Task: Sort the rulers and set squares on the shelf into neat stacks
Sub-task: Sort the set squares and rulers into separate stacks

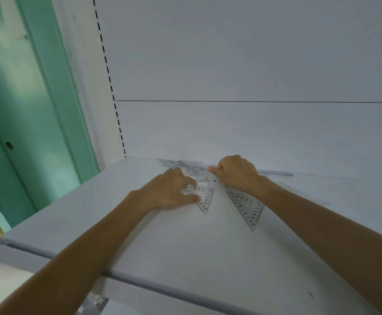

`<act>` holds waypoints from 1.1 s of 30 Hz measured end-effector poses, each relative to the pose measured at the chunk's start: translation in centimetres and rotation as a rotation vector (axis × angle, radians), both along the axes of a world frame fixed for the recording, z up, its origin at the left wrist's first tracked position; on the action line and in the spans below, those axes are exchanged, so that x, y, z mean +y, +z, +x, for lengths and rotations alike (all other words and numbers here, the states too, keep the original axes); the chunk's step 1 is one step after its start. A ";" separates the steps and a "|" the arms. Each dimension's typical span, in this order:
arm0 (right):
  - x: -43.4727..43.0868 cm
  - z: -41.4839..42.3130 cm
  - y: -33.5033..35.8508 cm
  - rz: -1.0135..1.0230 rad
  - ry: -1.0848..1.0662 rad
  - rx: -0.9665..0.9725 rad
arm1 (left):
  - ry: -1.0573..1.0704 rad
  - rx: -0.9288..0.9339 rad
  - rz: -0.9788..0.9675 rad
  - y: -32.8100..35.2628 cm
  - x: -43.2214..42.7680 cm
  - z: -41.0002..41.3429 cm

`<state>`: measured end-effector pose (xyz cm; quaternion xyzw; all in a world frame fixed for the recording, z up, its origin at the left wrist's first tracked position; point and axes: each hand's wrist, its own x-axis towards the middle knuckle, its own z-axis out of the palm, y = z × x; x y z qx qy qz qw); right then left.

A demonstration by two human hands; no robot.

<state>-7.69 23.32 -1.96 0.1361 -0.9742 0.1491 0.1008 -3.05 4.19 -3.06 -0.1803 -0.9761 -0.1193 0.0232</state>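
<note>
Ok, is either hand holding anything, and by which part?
The left hand pinches the smaller set square by its far left corner. The right hand curls at the far end of the larger set square; its grip is hidden.

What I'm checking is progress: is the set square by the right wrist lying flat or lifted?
Flat: the set square lies on the shelf, its point toward the front edge.

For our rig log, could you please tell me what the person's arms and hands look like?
The left forearm and right forearm are bare, with no sleeves in view. The left hand and right hand wear no gloves; no watch, bracelet or ring shows.
</note>
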 end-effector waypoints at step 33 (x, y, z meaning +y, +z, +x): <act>0.5 12.2 -1.8 0.044 0.098 0.317 | -0.323 0.622 -0.267 -2.3 -2.1 17.7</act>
